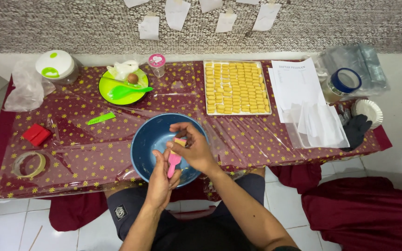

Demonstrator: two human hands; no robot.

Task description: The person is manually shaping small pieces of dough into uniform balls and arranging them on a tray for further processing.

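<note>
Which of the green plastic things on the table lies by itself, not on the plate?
The flat green comb-like tool, lying alone on the tablecloth left of the blue bowl; the green spatula rests on the green plate.

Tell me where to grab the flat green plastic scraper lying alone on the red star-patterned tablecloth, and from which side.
Grip the flat green plastic scraper across its two long edges near the middle, coming straight down from above. It lies flat and slanted on the red star-patterned tablecloth, with open cloth around it, so a pinch from above looks easiest. It is thin, so fingertips may need to slide under one edge.
</note>
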